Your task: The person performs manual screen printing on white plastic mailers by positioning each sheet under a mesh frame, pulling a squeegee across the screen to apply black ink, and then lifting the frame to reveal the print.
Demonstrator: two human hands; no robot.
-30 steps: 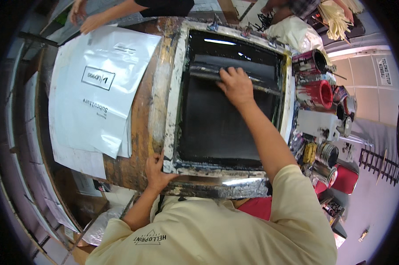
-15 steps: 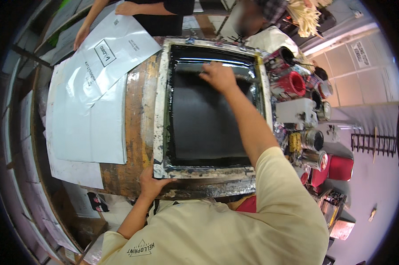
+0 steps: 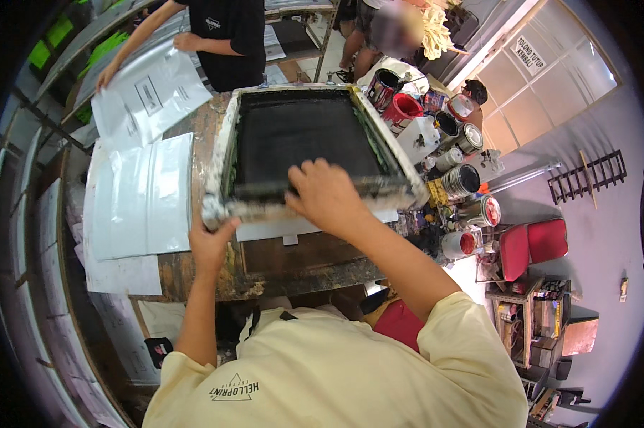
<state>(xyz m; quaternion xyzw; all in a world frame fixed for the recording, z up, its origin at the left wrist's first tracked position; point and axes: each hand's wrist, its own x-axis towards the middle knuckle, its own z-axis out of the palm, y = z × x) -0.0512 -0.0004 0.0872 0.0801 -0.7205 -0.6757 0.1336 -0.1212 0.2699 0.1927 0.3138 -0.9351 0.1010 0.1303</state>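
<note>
A screen printing frame point(image 3: 218, 160) with whitish, ink-stained edges and a black mesh is tilted, its near edge raised off the table. My left hand point(image 3: 211, 242) grips its near left corner, thumb along the edge. At the near end of the mesh, my right hand point(image 3: 325, 196) is closed over a dark squeegee point(image 3: 261, 188), partly hidden by the fingers and blurred. Beneath the raised edge, part of a white sheet point(image 3: 268, 230) shows on the table. To the left lies a stack of white plastic bags point(image 3: 142, 203).
Across the table a person in black point(image 3: 229, 53) holds a printed white bag point(image 3: 149, 96) over the stack. Paint cans and an open red ink tub point(image 3: 403, 107) crowd the right side. A red chair point(image 3: 547, 239) stands farther right; shelving point(image 3: 33, 235) lines the left.
The frame's near edge has come up off the table. My right hand has drawn the squeegee from the far end to the near end. The other person's bag has moved back and left.
</note>
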